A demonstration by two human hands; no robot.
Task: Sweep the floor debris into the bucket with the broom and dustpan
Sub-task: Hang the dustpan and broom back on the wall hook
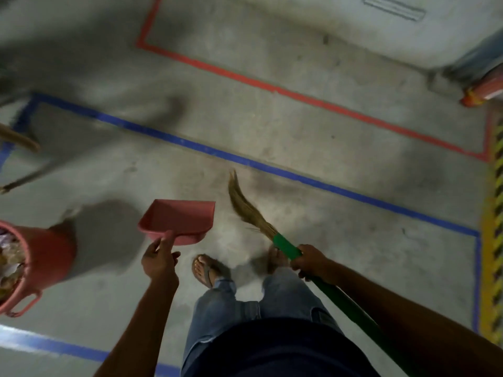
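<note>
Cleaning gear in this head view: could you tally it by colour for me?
Pink: 2, the dustpan held by the left hand and the bucket on the floor.
Green: 1, the broom, green-handled, gripped by the right hand.
Total: 3.
Blurred shapes at the left and right edges are too unclear to count.

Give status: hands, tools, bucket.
Left hand grips dustpan, pan looks empty. Right hand grips broom, bristles forward. Bucket at left, debris inside. Bare floor between them.
</note>
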